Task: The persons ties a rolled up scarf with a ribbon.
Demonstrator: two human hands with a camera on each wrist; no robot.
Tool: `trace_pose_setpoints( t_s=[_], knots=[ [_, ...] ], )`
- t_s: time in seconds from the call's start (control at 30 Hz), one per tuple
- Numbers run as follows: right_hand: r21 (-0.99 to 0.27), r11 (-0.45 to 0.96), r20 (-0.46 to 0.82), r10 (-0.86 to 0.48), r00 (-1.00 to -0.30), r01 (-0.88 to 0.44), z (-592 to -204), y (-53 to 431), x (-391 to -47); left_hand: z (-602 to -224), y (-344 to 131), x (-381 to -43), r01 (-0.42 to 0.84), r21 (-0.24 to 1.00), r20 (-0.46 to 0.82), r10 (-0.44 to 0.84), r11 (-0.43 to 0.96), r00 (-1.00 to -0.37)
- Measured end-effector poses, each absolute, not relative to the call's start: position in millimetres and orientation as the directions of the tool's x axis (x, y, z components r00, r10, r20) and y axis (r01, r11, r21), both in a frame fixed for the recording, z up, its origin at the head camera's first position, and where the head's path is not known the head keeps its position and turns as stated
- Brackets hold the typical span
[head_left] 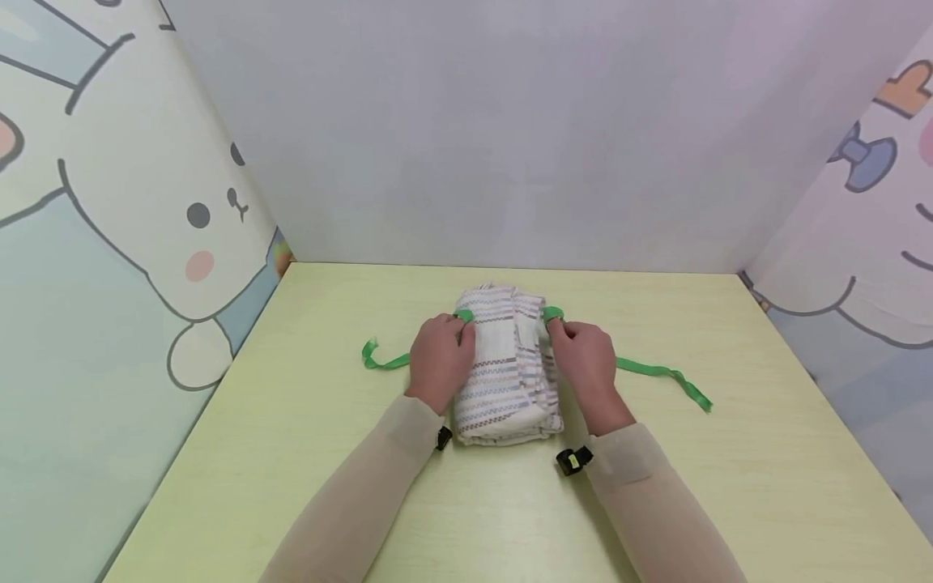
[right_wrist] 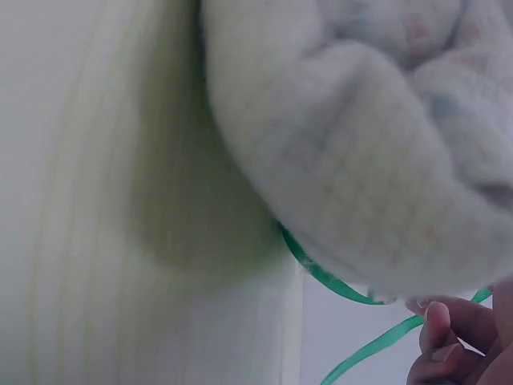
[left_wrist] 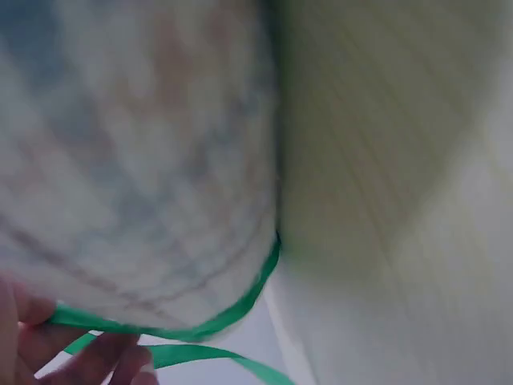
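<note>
A folded cloth [head_left: 496, 372], white with striped patterning, lies as a thick bundle in the middle of the table. Under it runs a green ribbon [left_wrist: 232, 314], which comes up along both sides of the bundle. On the left side my left hand [head_left: 441, 360] pinches the ribbon near the bundle's far part, and its loose end trails left on the table. My right hand [head_left: 585, 364] pinches the ribbon [right_wrist: 329, 277] at the right side, with that tail stretching out to the right. Both hands are close against the cloth. The ribbon's stretch beneath the bundle is hidden.
The pale yellow table [head_left: 291, 486] ends at a plain light wall [head_left: 496, 138] behind. Cartoon-printed panels [head_left: 146, 186] stand along the left and right sides. A black wrist device [head_left: 573, 461] sits at the right cuff, another at the left.
</note>
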State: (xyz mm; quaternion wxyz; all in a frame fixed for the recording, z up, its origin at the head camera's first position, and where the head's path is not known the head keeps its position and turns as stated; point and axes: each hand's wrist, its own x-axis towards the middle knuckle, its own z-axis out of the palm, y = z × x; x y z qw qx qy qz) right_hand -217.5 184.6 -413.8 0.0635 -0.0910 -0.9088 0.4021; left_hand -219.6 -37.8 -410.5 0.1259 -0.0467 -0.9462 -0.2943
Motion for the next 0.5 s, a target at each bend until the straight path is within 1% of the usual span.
trace_pose_setpoints(
  t_s=[0.1, 0.2, 0.3, 0.37, 0.4, 0.5],
  knots=[
    [-0.755, 0.650, 0.036, 0.173, -0.984, 0.086, -417.5, 184.7, -220.0, -409.1, -37.8, -217.7, 0.145, 0.703, 0.225, -0.023, 0.696, -0.974],
    [-0.785, 0.617, 0.011, 0.113, -0.993, 0.061, -419.9, 184.0, -221.7, -410.4, -37.4, -216.1, 0.100, 0.854, 0.148, -0.056, 0.510, -0.987],
    [-0.853, 0.517, -0.048, 0.047, -0.998, 0.065, -418.1, 181.6, -221.3, -412.3, -37.8, -216.0, 0.050, 0.951, 0.071, -0.059, 0.304, -0.996],
    [-0.918, 0.379, -0.119, 0.016, -0.993, 0.116, -415.9, 179.8, -219.7, -412.9, -38.4, -217.0, 0.030, 0.987, 0.039, -0.057, 0.160, -0.998],
    [-0.948, 0.287, -0.149, -0.009, -0.989, 0.140, -414.7, 178.8, -219.3, -413.2, -38.9, -217.9, 0.015, 0.996, 0.020, -0.054, 0.091, -0.998],
    [-0.979, 0.039, -0.201, -0.064, -0.977, 0.199, -413.4, 176.4, -218.7, -414.9, -40.1, -221.3, -0.027, 0.992, -0.034, -0.053, -0.124, -0.998]
  ],
)
